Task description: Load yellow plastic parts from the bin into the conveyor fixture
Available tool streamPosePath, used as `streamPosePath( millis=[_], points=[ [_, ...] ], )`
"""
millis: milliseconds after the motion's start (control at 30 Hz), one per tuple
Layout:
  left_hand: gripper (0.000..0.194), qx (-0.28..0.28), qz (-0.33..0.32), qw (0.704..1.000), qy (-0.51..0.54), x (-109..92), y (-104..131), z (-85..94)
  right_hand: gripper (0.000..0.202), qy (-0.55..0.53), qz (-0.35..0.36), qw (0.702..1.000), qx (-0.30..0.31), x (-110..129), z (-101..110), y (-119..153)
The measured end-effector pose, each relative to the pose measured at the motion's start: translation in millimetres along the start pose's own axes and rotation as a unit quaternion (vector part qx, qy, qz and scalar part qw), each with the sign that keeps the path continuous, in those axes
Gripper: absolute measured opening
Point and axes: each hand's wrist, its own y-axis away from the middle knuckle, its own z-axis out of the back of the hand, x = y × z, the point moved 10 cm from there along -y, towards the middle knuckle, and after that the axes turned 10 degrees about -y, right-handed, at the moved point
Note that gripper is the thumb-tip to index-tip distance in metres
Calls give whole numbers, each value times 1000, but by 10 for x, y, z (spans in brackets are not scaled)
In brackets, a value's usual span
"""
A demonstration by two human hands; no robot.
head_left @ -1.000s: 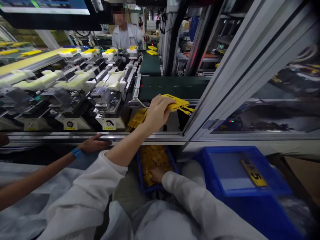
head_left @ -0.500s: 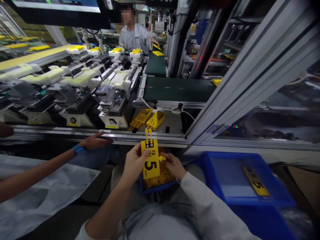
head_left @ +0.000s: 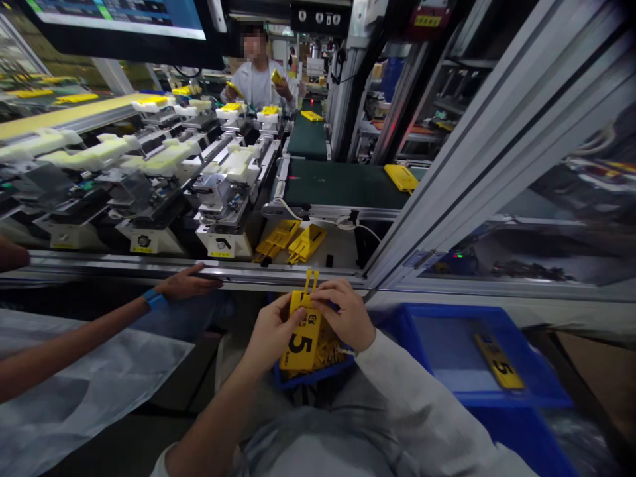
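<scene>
My left hand (head_left: pixel 271 334) is closed around a flat yellow case (head_left: pixel 299 351) printed with a large black "5", thumb on its face. Two thin yellow strips (head_left: pixel 311 281) stick up from its far end. At that end, the fingers of my right hand (head_left: pixel 345 315) are pinched together, touching the case; whatever lies between the fingertips is hidden. Just below is a blue bin (head_left: pixel 303 379) of many small yellow pieces (head_left: pixel 332 351), partly covered by the case and my hands.
Two yellow cases (head_left: pixel 307 243) with strips lie on the ledge ahead. Beyond runs a green conveyor (head_left: pixel 338 183) carrying a yellow case (head_left: pixel 401 177). A blue tray (head_left: pixel 447 397) at right holds another "5" case (head_left: pixel 498 361). A co-worker's hand (head_left: pixel 191 283) rests at the left rail; another person stands behind the fixtures.
My right hand has moved from above the bin, where it pinched a small yellow piece, up to the far end of the case. The case has tilted slightly. A yellow case has come further left on the conveyor.
</scene>
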Motion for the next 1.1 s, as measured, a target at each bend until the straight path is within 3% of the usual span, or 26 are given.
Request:
streamPosePath(
  millis=[233,533,633,767,933,1100],
  points=[
    [41,-3,-11,1000,-11,63,-19,53,15,-7,-18,999,35,3,-85,16],
    [36,-3,-27,999,-40,-23,-8,102,12,-31,-39,999,23,0,-72,-7],
    [37,-4,-32,999,-15,-40,-7,84,19,-77,-97,992,-15,-179,-56,20],
    [37,-38,-42,997,45,-70,-27,6,28,-184,-164,969,8,-292,-257,85],
    [27,-138,-70,981,114,-89,-44,20,23,-99,-91,991,-19,-15,-225,32],
    [27,-145,-164,975,41,-346,-206,175,23,15,1,1000,-3,206,-104,-205]
  ],
)
